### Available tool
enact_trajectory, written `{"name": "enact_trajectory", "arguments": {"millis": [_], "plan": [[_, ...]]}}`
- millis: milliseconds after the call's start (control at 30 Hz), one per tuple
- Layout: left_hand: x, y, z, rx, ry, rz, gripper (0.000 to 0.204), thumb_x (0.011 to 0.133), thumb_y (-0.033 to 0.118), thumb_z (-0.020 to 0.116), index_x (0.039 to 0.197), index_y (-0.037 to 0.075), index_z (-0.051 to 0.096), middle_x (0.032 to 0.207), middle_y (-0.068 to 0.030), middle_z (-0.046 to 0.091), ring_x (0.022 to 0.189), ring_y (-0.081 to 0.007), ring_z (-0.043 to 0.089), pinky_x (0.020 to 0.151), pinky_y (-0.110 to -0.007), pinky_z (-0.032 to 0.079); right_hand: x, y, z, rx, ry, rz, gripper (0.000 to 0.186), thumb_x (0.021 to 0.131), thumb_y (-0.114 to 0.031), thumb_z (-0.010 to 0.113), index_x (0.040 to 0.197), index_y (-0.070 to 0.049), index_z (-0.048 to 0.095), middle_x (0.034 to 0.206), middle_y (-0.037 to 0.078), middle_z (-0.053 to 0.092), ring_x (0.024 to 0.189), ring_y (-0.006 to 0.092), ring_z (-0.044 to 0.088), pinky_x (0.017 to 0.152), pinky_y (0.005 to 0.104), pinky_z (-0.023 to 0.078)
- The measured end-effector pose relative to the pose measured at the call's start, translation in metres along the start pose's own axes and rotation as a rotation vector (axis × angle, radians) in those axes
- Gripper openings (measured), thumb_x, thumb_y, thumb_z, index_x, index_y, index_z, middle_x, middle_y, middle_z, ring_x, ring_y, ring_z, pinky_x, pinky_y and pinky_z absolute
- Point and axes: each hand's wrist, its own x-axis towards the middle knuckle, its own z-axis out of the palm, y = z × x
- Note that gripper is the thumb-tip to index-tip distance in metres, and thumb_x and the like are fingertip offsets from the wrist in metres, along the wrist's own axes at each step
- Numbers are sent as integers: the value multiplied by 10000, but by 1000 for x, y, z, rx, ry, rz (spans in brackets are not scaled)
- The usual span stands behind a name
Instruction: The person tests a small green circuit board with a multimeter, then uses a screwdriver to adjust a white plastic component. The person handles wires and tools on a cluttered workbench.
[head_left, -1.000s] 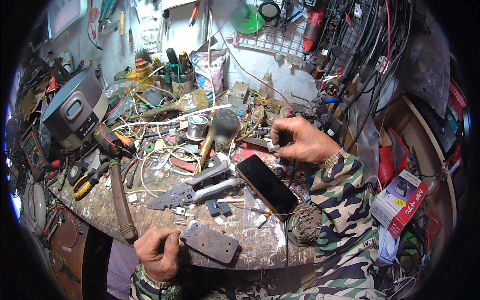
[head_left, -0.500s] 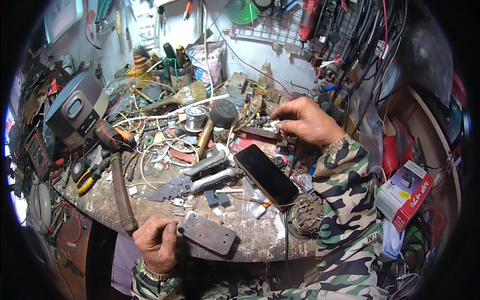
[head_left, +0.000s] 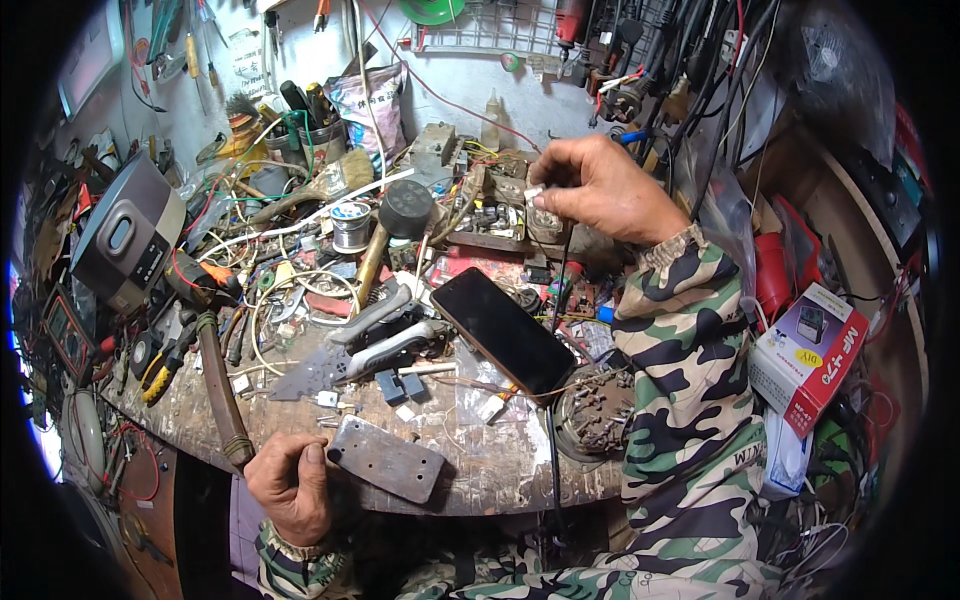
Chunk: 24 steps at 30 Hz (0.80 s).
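My right hand is raised over the back of the cluttered workbench, its fingers pinched on a small pale part from which a thin black wire hangs down. My left hand rests at the front edge of the bench with its fingers curled, touching the end of a flat grey metal plate. A black smartphone lies screen up in the middle of the bench, between the two hands. Both sleeves are camouflage.
A hammer, a solder spool, pliers, a grey box-shaped device and tangled wires crowd the bench. A leather strap lies at the left front. A red and white carton sits at the right. Tools hang on the back wall.
My right hand has lifted from the bench's back toward the camera, drawing the black wire up with it. My left hand has stayed at the grey plate.
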Motion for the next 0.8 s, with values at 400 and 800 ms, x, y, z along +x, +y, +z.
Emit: {"name": "enact_trajectory", "arguments": {"millis": [400, 800], "plan": [[38, 56, -7, -43, -17, 102, 111, 885, 53, 648, 822, -35, 672, 689, -44, 580, 585, -100, 485, 547, -248, 345, -16, -27, -23, 62, 84, -189, 211, 892, -12, 670, 1091, 58, 666, 937, 54, 704, 858, 90, 651, 776, 239, 540], [148, 27, 69, -184, -167, 197, 61, 899, 2, 688, 933, -49, 689, 808, -45, 691, 733, -80, 625, 670, -230, 504, -32, -71, -14, 55, 163, -284, 171, 906, -44, 683, 1052, 37, 651, 867, 32, 668, 714, 65, 606, 617, 221, 505]]}}
